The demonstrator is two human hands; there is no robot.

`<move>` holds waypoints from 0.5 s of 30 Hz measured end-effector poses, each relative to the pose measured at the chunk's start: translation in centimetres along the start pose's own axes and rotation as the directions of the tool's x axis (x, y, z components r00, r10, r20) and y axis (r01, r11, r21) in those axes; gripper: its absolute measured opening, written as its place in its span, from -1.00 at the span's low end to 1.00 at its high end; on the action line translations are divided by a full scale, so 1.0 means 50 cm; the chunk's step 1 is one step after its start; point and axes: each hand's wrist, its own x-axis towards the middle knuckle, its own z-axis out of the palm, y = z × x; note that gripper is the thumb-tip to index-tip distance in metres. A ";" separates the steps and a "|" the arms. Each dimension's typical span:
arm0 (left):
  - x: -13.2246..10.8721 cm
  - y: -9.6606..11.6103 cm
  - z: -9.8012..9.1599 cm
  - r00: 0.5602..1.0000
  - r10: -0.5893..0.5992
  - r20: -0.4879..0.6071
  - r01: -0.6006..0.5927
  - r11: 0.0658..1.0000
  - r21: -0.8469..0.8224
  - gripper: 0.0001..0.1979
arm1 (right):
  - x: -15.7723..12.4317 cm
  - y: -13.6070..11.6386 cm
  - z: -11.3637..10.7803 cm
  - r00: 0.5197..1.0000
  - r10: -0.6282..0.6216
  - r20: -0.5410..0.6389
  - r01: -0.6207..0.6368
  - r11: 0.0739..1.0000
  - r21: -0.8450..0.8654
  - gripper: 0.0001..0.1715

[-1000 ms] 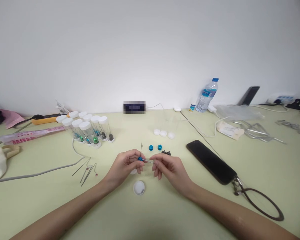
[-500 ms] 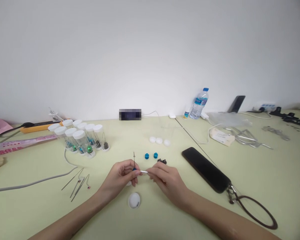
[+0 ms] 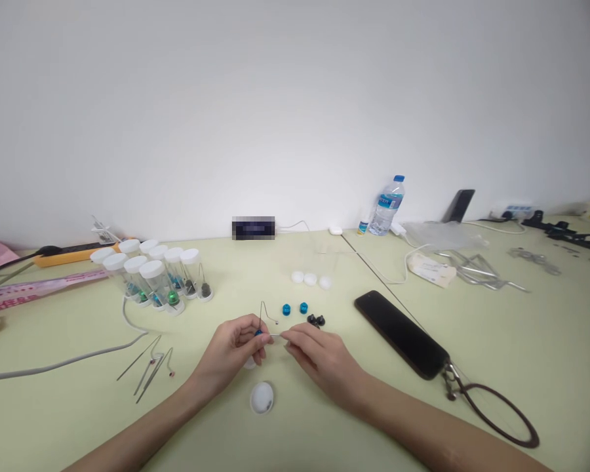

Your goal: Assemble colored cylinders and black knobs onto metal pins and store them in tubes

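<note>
Between the fingertips of my left hand [image 3: 240, 339] is a small blue knob-like part [image 3: 259, 333]. A thin bent wire [image 3: 262, 314] rises from it and ends in a small tip on the right. My right hand [image 3: 319, 351] pinches a thin silver rod [image 3: 274, 335], whose far end reaches the blue part by my left thumb; the contact point is hidden. Just beyond my hands lie two more blue parts [image 3: 286, 309] and several black ones [image 3: 315, 320]. A white cap [image 3: 262, 398] with something small and dark inside lies nearer me. Another white piece is partly covered by my left hand.
Left stand several clear tubes with white lids [image 3: 152, 269]; loose bent wires [image 3: 152, 367] lie nearer. White caps [image 3: 311, 280] sit farther back. On the right are a phone [image 3: 402, 334] with a strap loop, a water bottle [image 3: 387, 206] and metal rods [image 3: 476, 269].
The wire on the blue part has turned, so its bent end now shows to the right. My right hand has shifted slightly, and the whole view has moved a little.
</note>
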 end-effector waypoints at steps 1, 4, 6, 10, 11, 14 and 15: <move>-0.001 0.000 0.002 1.000 -0.004 0.004 0.004 1.000 -0.009 -0.79 | -0.001 0.000 0.000 1.000 0.001 0.002 -0.001 1.000 0.010 -0.75; -0.007 0.001 0.013 1.000 -0.010 0.004 0.010 1.000 -0.001 -0.80 | -0.003 0.000 0.000 0.995 0.093 0.046 -0.099 0.984 0.151 -0.75; -0.011 0.002 0.018 1.000 -0.015 -0.013 0.015 0.999 0.033 -0.80 | -0.004 0.000 0.000 0.976 0.192 0.100 -0.212 0.942 0.259 -0.72; -0.011 0.005 0.018 1.000 -0.022 -0.011 0.022 0.999 0.025 -0.78 | -0.001 -0.002 -0.001 0.970 0.208 0.125 -0.229 0.956 0.183 -0.74; -0.010 0.005 0.016 1.000 -0.024 0.002 0.024 1.000 0.000 -0.76 | -0.001 -0.002 -0.003 0.977 0.181 0.113 -0.194 0.974 0.116 -0.76; -0.005 0.005 0.011 0.999 -0.038 0.036 0.040 0.997 -0.072 -0.74 | -0.001 -0.003 -0.010 0.984 0.158 0.085 -0.158 0.987 -0.007 -0.78; -0.004 0.005 0.011 0.998 -0.044 0.045 0.048 0.995 -0.089 -0.74 | -0.002 -0.002 -0.012 0.984 0.159 0.078 -0.159 0.987 -0.015 -0.77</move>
